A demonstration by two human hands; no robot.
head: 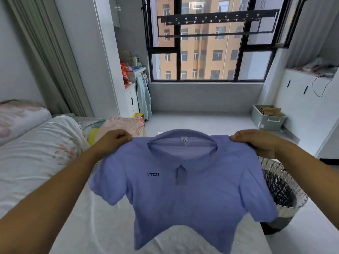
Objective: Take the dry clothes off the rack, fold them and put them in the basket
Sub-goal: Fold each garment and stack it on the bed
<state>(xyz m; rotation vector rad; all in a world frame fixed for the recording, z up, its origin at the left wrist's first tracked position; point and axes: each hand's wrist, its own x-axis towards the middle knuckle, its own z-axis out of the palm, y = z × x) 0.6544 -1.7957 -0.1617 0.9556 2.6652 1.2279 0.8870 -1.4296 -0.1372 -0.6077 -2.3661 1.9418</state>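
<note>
Left hand and right hand each pinch a shoulder of a blue polo shirt. It hangs spread above the bed, front toward the person, collar up, long axis vertical. Folding looks about to start; laying it flat likely comes next. A woven basket stands just right.

The shirt hangs spread between the left hand and the right hand, one at each shoulder, over the bed. The basket stands on the floor just right of the bed, partly behind the shirt. Another garment lies on the bed behind the left hand. The rack hangs overhead before the window.
</note>
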